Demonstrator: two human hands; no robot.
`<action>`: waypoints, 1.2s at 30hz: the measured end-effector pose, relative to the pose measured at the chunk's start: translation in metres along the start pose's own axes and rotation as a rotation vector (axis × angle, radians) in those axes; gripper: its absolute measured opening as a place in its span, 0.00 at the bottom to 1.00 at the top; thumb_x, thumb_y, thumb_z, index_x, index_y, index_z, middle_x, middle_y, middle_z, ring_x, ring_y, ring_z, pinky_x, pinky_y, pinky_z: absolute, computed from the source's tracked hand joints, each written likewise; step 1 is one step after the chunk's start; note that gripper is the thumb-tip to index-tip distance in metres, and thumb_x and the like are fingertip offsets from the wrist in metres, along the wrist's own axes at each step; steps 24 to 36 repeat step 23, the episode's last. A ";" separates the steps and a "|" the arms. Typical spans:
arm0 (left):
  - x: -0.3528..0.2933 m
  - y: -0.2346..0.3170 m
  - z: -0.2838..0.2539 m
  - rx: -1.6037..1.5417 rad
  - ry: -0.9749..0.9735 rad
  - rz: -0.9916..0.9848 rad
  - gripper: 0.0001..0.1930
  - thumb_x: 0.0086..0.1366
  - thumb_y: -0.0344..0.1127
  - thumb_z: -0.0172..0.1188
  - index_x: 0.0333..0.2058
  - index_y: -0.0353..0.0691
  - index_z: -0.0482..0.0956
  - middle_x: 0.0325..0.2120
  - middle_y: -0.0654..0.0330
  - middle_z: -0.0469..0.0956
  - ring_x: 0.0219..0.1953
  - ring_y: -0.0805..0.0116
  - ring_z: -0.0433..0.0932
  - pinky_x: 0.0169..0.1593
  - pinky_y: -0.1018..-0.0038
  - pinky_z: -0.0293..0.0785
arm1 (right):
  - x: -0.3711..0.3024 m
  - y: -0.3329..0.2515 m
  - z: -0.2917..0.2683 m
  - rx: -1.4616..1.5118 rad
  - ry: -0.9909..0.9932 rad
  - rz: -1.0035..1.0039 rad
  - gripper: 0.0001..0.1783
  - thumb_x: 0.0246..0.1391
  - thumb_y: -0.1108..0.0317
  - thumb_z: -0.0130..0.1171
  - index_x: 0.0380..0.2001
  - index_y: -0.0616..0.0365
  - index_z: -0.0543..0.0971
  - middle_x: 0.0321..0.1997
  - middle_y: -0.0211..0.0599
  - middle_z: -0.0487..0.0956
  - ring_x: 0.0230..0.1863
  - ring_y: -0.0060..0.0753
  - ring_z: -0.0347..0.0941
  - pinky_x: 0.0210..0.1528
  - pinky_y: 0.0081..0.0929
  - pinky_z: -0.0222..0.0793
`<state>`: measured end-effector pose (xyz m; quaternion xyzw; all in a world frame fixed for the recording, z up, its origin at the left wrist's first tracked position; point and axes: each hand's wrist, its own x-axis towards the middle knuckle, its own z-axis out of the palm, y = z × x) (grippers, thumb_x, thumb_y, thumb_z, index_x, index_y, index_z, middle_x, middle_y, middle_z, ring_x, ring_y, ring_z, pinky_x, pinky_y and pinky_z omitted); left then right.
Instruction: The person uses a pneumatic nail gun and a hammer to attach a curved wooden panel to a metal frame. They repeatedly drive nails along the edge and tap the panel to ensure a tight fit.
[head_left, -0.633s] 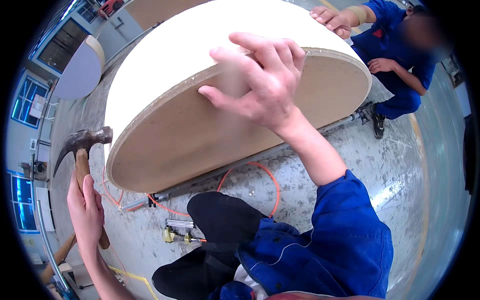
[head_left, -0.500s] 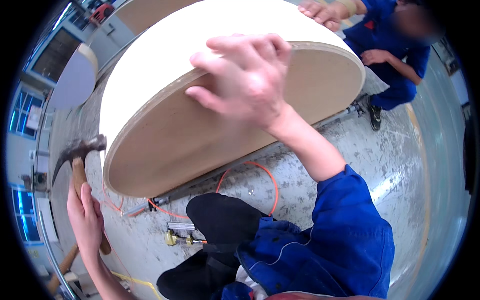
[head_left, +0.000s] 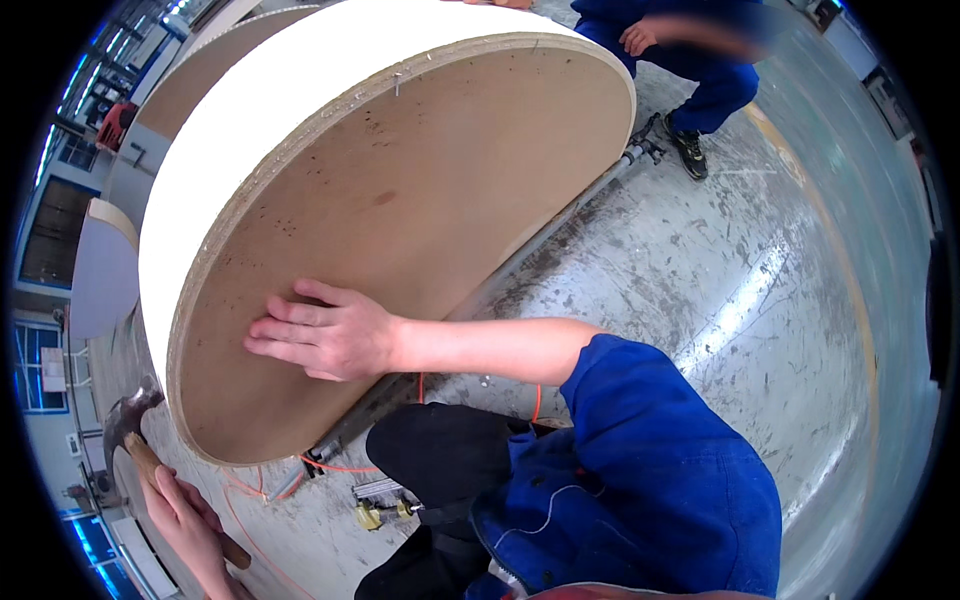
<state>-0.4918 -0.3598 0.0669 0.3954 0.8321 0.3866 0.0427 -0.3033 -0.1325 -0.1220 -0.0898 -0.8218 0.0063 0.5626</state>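
Observation:
My left hand (head_left: 188,522) is closed around the wooden handle of a claw hammer (head_left: 142,455). Its metal head is up, close beside the left edge of a large half-oval wooden piece (head_left: 420,190). This piece has a tan board face, a layered rim and a bright white curved outer side (head_left: 250,90). Against the lower left of the board face lies my right hand (head_left: 335,332), fingers spread and nothing in it; whether the palm presses on the board I cannot tell. A small metal bit (head_left: 398,82) sticks out at the upper rim.
A co-worker in blue (head_left: 690,70) crouches at the far right, one hand at the piece's top edge. A metal bar (head_left: 590,195) runs under the piece. An orange hose (head_left: 340,467) and an air tool with brass fittings (head_left: 370,515) are near my knee.
My right hand has gone from the upper rim down and left to the board face. The whole view has shifted. The hammer stays in my left hand, now slightly lower.

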 end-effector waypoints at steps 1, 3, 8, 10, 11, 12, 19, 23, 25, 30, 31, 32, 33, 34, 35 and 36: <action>0.001 -0.003 -0.001 -0.014 -0.001 0.017 0.14 0.80 0.46 0.45 0.40 0.41 0.68 0.16 0.70 0.62 0.10 0.84 0.57 0.11 0.84 0.51 | -0.009 0.000 0.002 0.009 -0.043 0.017 0.42 0.42 0.59 0.65 0.66 0.49 0.72 0.68 0.27 0.72 0.69 0.33 0.65 0.73 0.45 0.58; 0.004 -0.020 -0.001 -0.060 -0.003 0.036 0.14 0.80 0.47 0.46 0.40 0.42 0.68 0.16 0.70 0.62 0.10 0.84 0.58 0.12 0.84 0.53 | -0.031 -0.001 0.003 0.026 -0.149 0.043 0.44 0.40 0.59 0.66 0.66 0.49 0.72 0.67 0.28 0.73 0.68 0.33 0.66 0.73 0.44 0.57; 0.004 -0.054 0.009 -0.076 0.077 0.097 0.12 0.79 0.44 0.48 0.43 0.40 0.69 0.17 0.70 0.63 0.11 0.85 0.59 0.12 0.84 0.53 | -0.107 0.016 0.018 -0.056 -0.281 0.067 0.47 0.39 0.59 0.67 0.68 0.50 0.69 0.68 0.30 0.72 0.68 0.36 0.66 0.74 0.42 0.55; 0.004 -0.067 0.010 -0.095 0.102 0.100 0.11 0.79 0.42 0.49 0.44 0.39 0.70 0.17 0.70 0.64 0.11 0.85 0.60 0.13 0.84 0.53 | -0.141 0.018 0.014 -0.072 -0.385 0.125 0.49 0.39 0.60 0.66 0.70 0.52 0.66 0.69 0.33 0.71 0.69 0.37 0.65 0.75 0.43 0.53; 0.005 -0.073 0.012 -0.117 0.116 0.095 0.11 0.78 0.41 0.50 0.45 0.38 0.70 0.17 0.70 0.65 0.12 0.85 0.60 0.14 0.83 0.54 | -0.155 0.018 0.008 -0.040 -0.466 0.172 0.49 0.40 0.61 0.66 0.70 0.52 0.65 0.70 0.35 0.70 0.70 0.39 0.64 0.76 0.44 0.52; 0.000 -0.081 0.012 -0.139 0.137 0.087 0.10 0.78 0.40 0.51 0.45 0.37 0.70 0.16 0.69 0.65 0.12 0.85 0.60 0.14 0.83 0.54 | -0.168 0.015 -0.001 -0.006 -0.547 0.212 0.50 0.40 0.61 0.66 0.71 0.53 0.64 0.71 0.37 0.69 0.71 0.41 0.63 0.76 0.45 0.51; 0.001 -0.230 -0.003 0.156 0.218 0.499 0.10 0.72 0.35 0.59 0.45 0.35 0.73 0.22 0.64 0.74 0.25 0.77 0.72 0.24 0.72 0.67 | -0.359 -0.019 -0.022 0.013 -1.152 0.832 0.43 0.47 0.65 0.62 0.68 0.59 0.62 0.68 0.53 0.66 0.69 0.56 0.62 0.63 0.48 0.72; -0.049 -0.376 0.007 -0.317 -0.428 -0.101 0.11 0.67 0.27 0.61 0.45 0.27 0.74 0.35 0.56 0.81 0.39 0.64 0.80 0.46 0.63 0.80 | -0.448 -0.039 -0.054 0.058 -1.621 1.039 0.42 0.48 0.62 0.64 0.68 0.55 0.65 0.69 0.52 0.66 0.66 0.56 0.67 0.58 0.48 0.74; -0.049 -0.376 0.007 -0.317 -0.428 -0.101 0.11 0.67 0.27 0.61 0.45 0.27 0.74 0.35 0.56 0.81 0.39 0.64 0.80 0.46 0.63 0.80 | -0.448 -0.039 -0.054 0.058 -1.621 1.039 0.42 0.48 0.62 0.64 0.68 0.55 0.65 0.69 0.52 0.66 0.66 0.56 0.67 0.58 0.48 0.74; -0.049 -0.376 0.007 -0.317 -0.428 -0.101 0.11 0.67 0.27 0.61 0.45 0.27 0.74 0.35 0.56 0.81 0.39 0.64 0.80 0.46 0.63 0.80 | -0.448 -0.039 -0.054 0.058 -1.621 1.039 0.42 0.48 0.62 0.64 0.68 0.55 0.65 0.69 0.52 0.66 0.66 0.56 0.67 0.58 0.48 0.74; -0.049 -0.376 0.007 -0.317 -0.428 -0.101 0.11 0.67 0.27 0.61 0.45 0.27 0.74 0.35 0.56 0.81 0.39 0.64 0.80 0.46 0.63 0.80 | -0.448 -0.039 -0.054 0.058 -1.621 1.039 0.42 0.48 0.62 0.64 0.68 0.55 0.65 0.69 0.52 0.66 0.66 0.56 0.67 0.58 0.48 0.74; -0.049 -0.376 0.007 -0.317 -0.428 -0.101 0.11 0.67 0.27 0.61 0.45 0.27 0.74 0.35 0.56 0.81 0.39 0.64 0.80 0.46 0.63 0.80 | -0.448 -0.039 -0.054 0.058 -1.621 1.039 0.42 0.48 0.62 0.64 0.68 0.55 0.65 0.69 0.52 0.66 0.66 0.56 0.67 0.58 0.48 0.74; -0.049 -0.376 0.007 -0.317 -0.428 -0.101 0.11 0.67 0.27 0.61 0.45 0.27 0.74 0.35 0.56 0.81 0.39 0.64 0.80 0.46 0.63 0.80 | -0.448 -0.039 -0.054 0.058 -1.621 1.039 0.42 0.48 0.62 0.64 0.68 0.55 0.65 0.69 0.52 0.66 0.66 0.56 0.67 0.58 0.48 0.74; -0.049 -0.376 0.007 -0.317 -0.428 -0.101 0.11 0.67 0.27 0.61 0.45 0.27 0.74 0.35 0.56 0.81 0.39 0.64 0.80 0.46 0.63 0.80 | -0.448 -0.039 -0.054 0.058 -1.621 1.039 0.42 0.48 0.62 0.64 0.68 0.55 0.65 0.69 0.52 0.66 0.66 0.56 0.67 0.58 0.48 0.74; -0.049 -0.376 0.007 -0.317 -0.428 -0.101 0.11 0.67 0.27 0.61 0.45 0.27 0.74 0.35 0.56 0.81 0.39 0.64 0.80 0.46 0.63 0.80 | -0.448 -0.039 -0.054 0.058 -1.621 1.039 0.42 0.48 0.62 0.64 0.68 0.55 0.65 0.69 0.52 0.66 0.66 0.56 0.67 0.58 0.48 0.74; -0.049 -0.376 0.007 -0.317 -0.428 -0.101 0.11 0.67 0.27 0.61 0.45 0.27 0.74 0.35 0.56 0.81 0.39 0.64 0.80 0.46 0.63 0.80 | -0.448 -0.039 -0.054 0.058 -1.621 1.039 0.42 0.48 0.62 0.64 0.68 0.55 0.65 0.69 0.52 0.66 0.66 0.56 0.67 0.58 0.48 0.74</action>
